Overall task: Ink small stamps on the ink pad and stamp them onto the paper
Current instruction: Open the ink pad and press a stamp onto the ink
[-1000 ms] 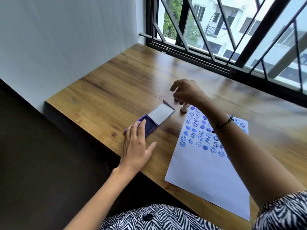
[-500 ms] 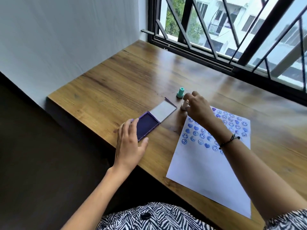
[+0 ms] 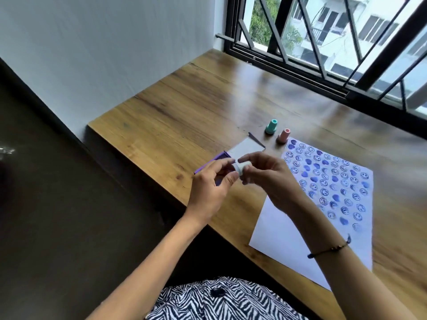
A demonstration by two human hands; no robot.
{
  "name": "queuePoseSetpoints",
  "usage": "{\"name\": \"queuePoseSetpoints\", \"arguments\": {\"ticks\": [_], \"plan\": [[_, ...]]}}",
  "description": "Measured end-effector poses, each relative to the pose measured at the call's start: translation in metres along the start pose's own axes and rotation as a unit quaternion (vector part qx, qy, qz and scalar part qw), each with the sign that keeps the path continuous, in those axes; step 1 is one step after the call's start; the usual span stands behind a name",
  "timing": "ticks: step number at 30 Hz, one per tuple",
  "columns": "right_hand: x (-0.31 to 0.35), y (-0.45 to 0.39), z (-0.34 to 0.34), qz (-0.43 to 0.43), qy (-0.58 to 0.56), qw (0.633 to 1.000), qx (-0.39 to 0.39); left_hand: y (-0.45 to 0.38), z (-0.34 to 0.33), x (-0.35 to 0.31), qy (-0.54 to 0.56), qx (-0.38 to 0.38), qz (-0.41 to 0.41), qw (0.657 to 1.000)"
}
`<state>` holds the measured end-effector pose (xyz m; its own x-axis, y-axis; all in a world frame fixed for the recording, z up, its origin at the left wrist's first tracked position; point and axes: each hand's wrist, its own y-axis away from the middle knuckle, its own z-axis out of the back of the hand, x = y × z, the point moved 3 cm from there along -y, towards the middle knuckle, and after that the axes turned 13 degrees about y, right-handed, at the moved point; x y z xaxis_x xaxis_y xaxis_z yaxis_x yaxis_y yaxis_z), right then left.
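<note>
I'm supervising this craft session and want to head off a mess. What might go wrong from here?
1. The white stamp is pinched between both hands over the open ink pad; if it slips, it may drop and smear ink.
2. The left hand no longer steadies the pad, which sits near the table edge and might shift when pressed.
3. The paper overhangs that edge.

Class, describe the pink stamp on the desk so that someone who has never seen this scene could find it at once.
Start at the wooden desk under the barred window and find the white paper covered in blue prints. Just beyond its far left corner two small stamps stand upright. The pink stamp is the one nearer the paper; its neighbour, the teal stamp, stands a little farther back and to the left.
</note>
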<state>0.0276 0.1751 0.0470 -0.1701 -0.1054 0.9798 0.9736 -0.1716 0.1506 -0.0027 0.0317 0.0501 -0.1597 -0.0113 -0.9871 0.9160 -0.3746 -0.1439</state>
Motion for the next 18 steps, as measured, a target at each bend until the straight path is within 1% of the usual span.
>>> {"name": "queuePoseSetpoints", "arguments": {"ticks": [3, 6, 8, 10, 12, 14, 15, 18], "plan": [[0.000, 0.004, -0.010, 0.008, -0.014, 0.999, -0.035, 0.002, 0.004, 0.004, -0.012, -0.006, -0.015, 1.000], [0.001, 0.005, -0.021, 0.016, 0.014, 0.996, -0.083, 0.001, 0.008, 0.011, -0.013, -0.024, -0.007, 1.000], [0.002, 0.004, -0.028, 0.033, 0.059, 0.992, -0.107, 0.001, 0.011, 0.017, 0.035, -0.042, 0.036, 0.998], [0.007, 0.001, -0.033, 0.065, 0.142, 0.980, -0.124, 0.001, 0.013, 0.020, 0.101, -0.059, 0.082, 0.990], [0.014, -0.003, -0.037, 0.121, 0.266, 0.947, -0.136, 0.000, 0.015, 0.020, 0.158, -0.079, 0.101, 0.979], [0.025, -0.008, -0.040, 0.177, 0.343, 0.911, -0.146, -0.003, 0.018, 0.018, 0.219, -0.095, 0.111, 0.965], [0.029, -0.011, -0.041, 0.192, 0.350, 0.906, -0.144, -0.006, 0.019, 0.016, 0.244, -0.099, 0.118, 0.957], [0.038, -0.018, -0.041, 0.208, 0.341, 0.910, -0.116, -0.012, 0.025, 0.018, 0.311, -0.099, 0.149, 0.933]]}}
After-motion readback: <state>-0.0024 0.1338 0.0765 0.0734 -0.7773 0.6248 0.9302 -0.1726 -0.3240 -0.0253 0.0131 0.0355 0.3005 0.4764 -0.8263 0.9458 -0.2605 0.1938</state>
